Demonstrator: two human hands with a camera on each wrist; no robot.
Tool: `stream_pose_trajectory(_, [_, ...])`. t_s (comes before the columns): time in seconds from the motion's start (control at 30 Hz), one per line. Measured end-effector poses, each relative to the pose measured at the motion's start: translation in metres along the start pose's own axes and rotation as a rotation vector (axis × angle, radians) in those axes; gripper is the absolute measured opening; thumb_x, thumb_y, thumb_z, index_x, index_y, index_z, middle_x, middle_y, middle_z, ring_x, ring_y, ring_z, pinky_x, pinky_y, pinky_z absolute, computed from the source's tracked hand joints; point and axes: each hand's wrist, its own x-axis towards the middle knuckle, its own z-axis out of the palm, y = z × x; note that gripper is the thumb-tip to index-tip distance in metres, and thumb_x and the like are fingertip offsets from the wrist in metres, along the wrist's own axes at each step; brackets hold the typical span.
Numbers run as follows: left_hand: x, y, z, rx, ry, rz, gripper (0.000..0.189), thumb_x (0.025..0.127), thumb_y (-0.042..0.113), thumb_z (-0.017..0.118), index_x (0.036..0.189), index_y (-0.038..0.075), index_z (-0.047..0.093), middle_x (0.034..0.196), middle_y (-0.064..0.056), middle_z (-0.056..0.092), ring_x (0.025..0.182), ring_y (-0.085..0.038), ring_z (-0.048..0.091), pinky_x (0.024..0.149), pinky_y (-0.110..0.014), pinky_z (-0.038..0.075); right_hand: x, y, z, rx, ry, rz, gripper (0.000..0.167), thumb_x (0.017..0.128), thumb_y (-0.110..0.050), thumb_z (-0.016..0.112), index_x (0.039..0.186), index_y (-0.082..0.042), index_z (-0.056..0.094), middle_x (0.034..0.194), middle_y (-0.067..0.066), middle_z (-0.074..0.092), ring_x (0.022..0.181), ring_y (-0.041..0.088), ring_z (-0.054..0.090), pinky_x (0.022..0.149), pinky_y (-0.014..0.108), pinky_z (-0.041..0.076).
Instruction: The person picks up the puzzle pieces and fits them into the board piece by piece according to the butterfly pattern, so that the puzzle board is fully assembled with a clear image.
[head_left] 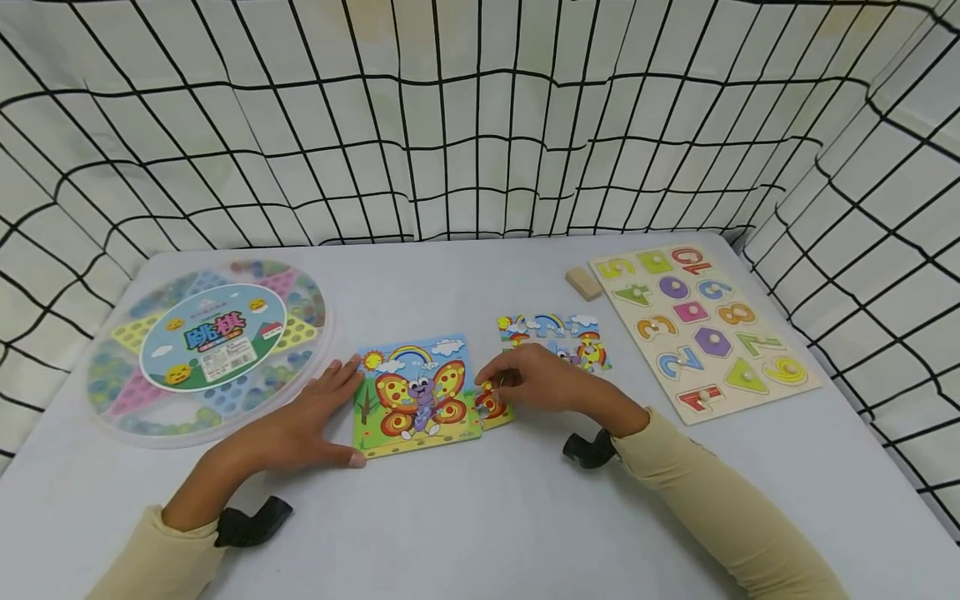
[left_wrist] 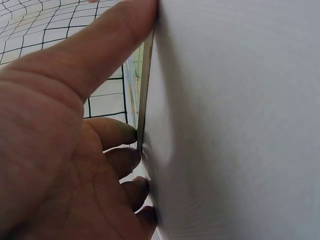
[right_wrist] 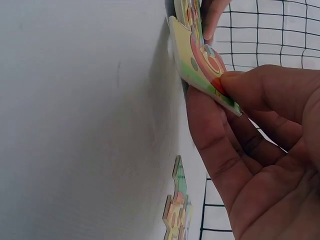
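A square butterfly picture puzzle [head_left: 420,396] lies flat on the table. My left hand [head_left: 303,427] rests beside it, fingertips along its left edge and thumb at the lower left corner. My right hand [head_left: 543,379] pinches a jigsaw piece [right_wrist: 200,62] between thumb and fingers. The piece is tilted, with red and yellow wing rings and green grass, and overlaps the puzzle's right edge in the head view. Behind the right hand lie joined puzzle pieces [head_left: 596,350] with a rainbow and part of a butterfly, partly hidden by that hand.
A round Chinese checkers box [head_left: 300,400] with coloured marbles stands at the left. At the right lie a wooden number and shape board [head_left: 723,396] and a small wooden block [head_left: 583,283]. Black netting [head_left: 480,137] rises around the white table [head_left: 465,533].
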Motion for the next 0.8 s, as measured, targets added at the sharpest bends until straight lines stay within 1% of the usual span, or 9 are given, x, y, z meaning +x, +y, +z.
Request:
stream_pose_trajectory(0.13, [0.0, -0.001, 0.0, 0.01, 0.002, -0.006, 0.114, 0.073, 0.056, 0.078, 0.155, 0.002, 0.019, 0.163, -0.011, 0.0, 0.146, -0.038, -0.007, 0.113, -0.062, 0.003, -0.001, 0.002, 0.0, 0.032, 0.004, 0.003, 0.023, 0.092, -0.004, 0.066, 0.115, -0.007, 0.07, 0.097, -0.005, 0.067, 0.083, 0.013, 0.057, 0.073, 0.025, 0.052])
stream_pose_trajectory(0.23, [0.0, -0.002, 0.0, 0.015, 0.004, -0.007, 0.114, 0.073, 0.056, 0.078, 0.155, 0.003, 0.019, 0.163, -0.011, 0.0, 0.146, -0.038, -0.007, 0.113, -0.062, 0.004, 0.001, 0.003, 0.0, 0.062, -0.006, -0.033, 0.023, 0.092, -0.003, 0.066, 0.115, -0.005, 0.07, 0.096, -0.003, 0.066, 0.085, 0.014, 0.057, 0.074, 0.026, 0.052])
stream_pose_trajectory(0.4, [0.0, -0.001, 0.0, 0.01, 0.004, -0.003, 0.114, 0.073, 0.056, 0.078, 0.155, 0.002, 0.019, 0.163, -0.01, 0.0, 0.146, -0.038, -0.006, 0.113, -0.062, 0.003, 0.005, 0.004, 0.003, 0.082, -0.024, -0.076, 0.023, 0.092, -0.004, 0.066, 0.114, -0.004, 0.07, 0.094, -0.003, 0.066, 0.083, 0.012, 0.056, 0.072, 0.024, 0.051])
stream_pose_trajectory(0.63, [0.002, -0.002, 0.002, 0.005, -0.002, 0.004, 0.113, 0.074, 0.057, 0.077, 0.155, 0.003, 0.018, 0.163, -0.01, 0.0, 0.146, -0.038, -0.007, 0.113, -0.062, 0.004, 0.013, 0.007, 0.012, 0.091, 0.011, -0.031, 0.02, 0.091, -0.003, 0.067, 0.111, -0.006, 0.071, 0.091, -0.002, 0.064, 0.081, 0.013, 0.057, 0.072, 0.024, 0.052])
stream_pose_trajectory(0.8, [0.001, -0.003, 0.001, 0.007, 0.001, 0.009, 0.114, 0.073, 0.056, 0.078, 0.154, 0.002, 0.019, 0.163, -0.011, 0.0, 0.146, -0.038, -0.007, 0.112, -0.062, 0.005, 0.015, 0.002, 0.015, 0.082, 0.027, -0.002, 0.02, 0.091, -0.002, 0.066, 0.11, -0.005, 0.071, 0.088, -0.001, 0.063, 0.079, 0.013, 0.056, 0.07, 0.023, 0.052])
